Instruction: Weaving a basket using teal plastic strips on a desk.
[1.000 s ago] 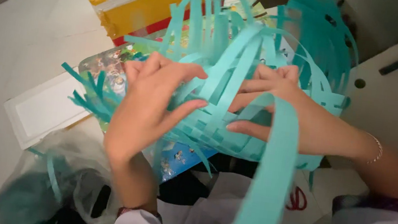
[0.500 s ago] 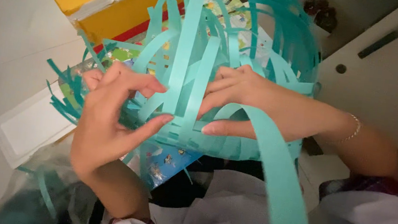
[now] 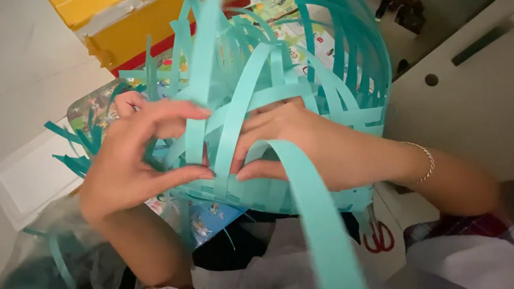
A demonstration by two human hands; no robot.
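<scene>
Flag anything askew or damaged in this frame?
Nothing damaged. The woven teal paper-strip basket is unfinished: loose strip ends stick out unevenly. One wide teal strip arcs loose toward the camera. Left hand and right hand press on the weave. Red scissors lie below.

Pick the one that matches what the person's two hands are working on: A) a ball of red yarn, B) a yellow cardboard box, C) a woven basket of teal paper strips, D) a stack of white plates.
C: the left hand and right hand both press on the woven basket of teal paper strips, its loose ends standing up around them.
</scene>
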